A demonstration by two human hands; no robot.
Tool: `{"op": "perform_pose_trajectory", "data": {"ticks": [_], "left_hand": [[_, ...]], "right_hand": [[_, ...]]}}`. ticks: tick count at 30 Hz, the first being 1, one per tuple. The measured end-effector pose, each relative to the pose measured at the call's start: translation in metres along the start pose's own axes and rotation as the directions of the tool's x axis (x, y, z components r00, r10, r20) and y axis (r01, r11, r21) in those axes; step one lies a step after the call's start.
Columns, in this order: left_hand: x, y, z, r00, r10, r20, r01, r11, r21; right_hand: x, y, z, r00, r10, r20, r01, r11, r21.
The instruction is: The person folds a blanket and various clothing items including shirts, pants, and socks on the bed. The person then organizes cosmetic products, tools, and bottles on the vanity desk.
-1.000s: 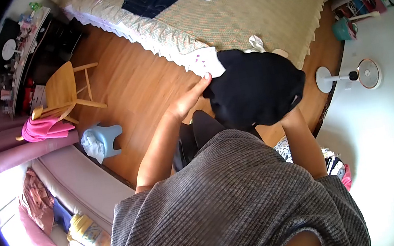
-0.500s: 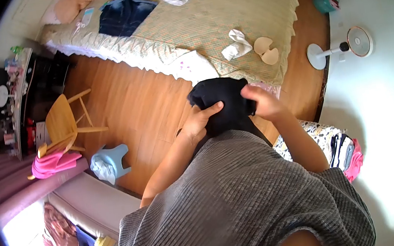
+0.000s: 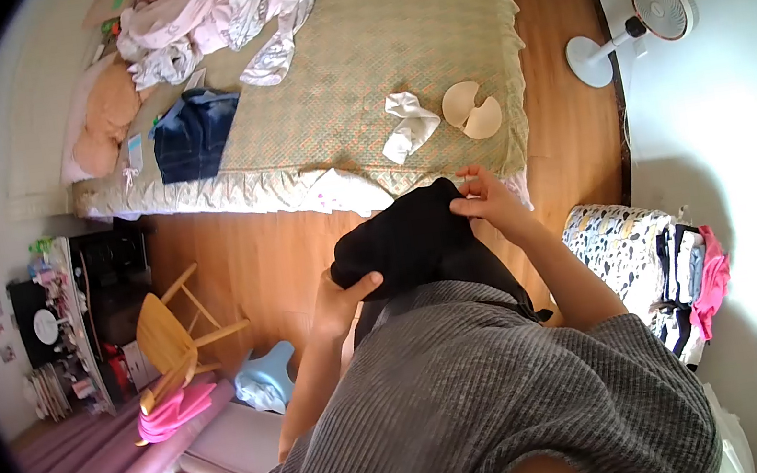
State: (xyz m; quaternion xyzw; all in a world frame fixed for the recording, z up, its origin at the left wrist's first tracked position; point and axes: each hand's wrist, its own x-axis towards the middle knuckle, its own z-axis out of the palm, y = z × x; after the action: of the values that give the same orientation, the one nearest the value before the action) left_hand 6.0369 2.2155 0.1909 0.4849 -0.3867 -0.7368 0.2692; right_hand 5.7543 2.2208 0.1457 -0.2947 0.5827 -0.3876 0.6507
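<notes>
Black garment (image 3: 398,238), bunched: L hand (image 3: 338,304) holds one side, thumb on top; R hand (image 3: 492,203) pinches opp. edge. Best w/ even tension btwn them, folds eased flat.

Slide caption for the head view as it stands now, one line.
Left hand and right hand on a black garment, before a bed bearing dark denim and a white cloth.

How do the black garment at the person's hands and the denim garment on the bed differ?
The black garment is off the bed, gripped by the left hand with the right hand at its edge; the denim garment lies on the bed, untouched.
The black garment is bunched and black; the denim garment is flatter and dark blue.
Both are dark.
</notes>
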Motion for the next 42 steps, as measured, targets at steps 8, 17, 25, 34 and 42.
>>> {"op": "perform_pose_trajectory", "data": {"ticks": [8,17,25,34,42], "left_hand": [[0.063,0.054,0.069,0.995,-0.041,0.093,-0.005,0.896,0.444],[0.114,0.059,0.032,0.921,0.216,-0.324,-0.092,0.929,0.360],[0.096,-0.008,0.023,0.906,0.083,-0.415,0.180,0.812,0.555],[0.104,-0.007,0.036,0.935,0.018,-0.354,0.245,0.687,0.684],[0.084,-0.028,0.033,0.933,-0.030,-0.358,0.293,0.641,0.710]], "right_hand": [[0.042,-0.047,-0.034,0.746,-0.060,0.663,0.462,0.763,-0.452],[0.067,-0.111,-0.212,0.950,-0.259,0.176,0.176,0.907,0.383],[0.100,-0.006,-0.396,0.515,-0.218,-0.829,-0.392,0.800,-0.455],[0.127,-0.001,-0.431,0.350,-0.533,-0.770,-0.354,0.686,-0.636],[0.171,-0.093,-0.356,0.363,-0.699,-0.616,-0.126,0.619,-0.775]]}}
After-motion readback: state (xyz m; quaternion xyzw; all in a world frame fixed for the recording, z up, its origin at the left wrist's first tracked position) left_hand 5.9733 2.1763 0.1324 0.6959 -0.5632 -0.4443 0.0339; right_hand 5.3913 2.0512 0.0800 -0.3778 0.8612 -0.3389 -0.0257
